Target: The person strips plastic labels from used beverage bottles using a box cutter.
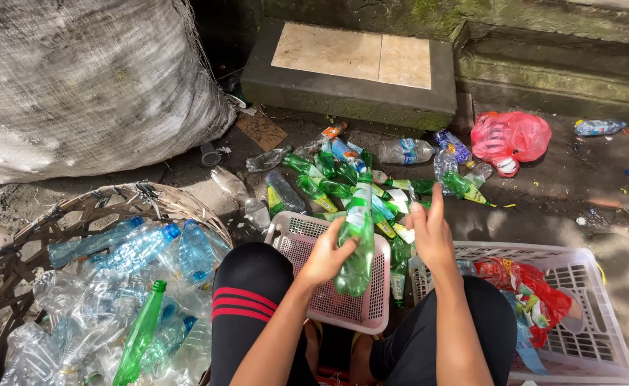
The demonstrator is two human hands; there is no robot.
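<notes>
The big grey woven sack (pixel 78 78) at ten o'clock runs off the top and left edges. The round wicker basket (pixel 114 204) at eight o'clock is cut by the left and bottom edges. The white slatted plastic crate (pixel 600 314) at four o'clock loses its near corner. Left hand (pixel 326 254) fingers hide behind the green plastic bottle (pixel 357 246); its cap end cannot be told
</notes>
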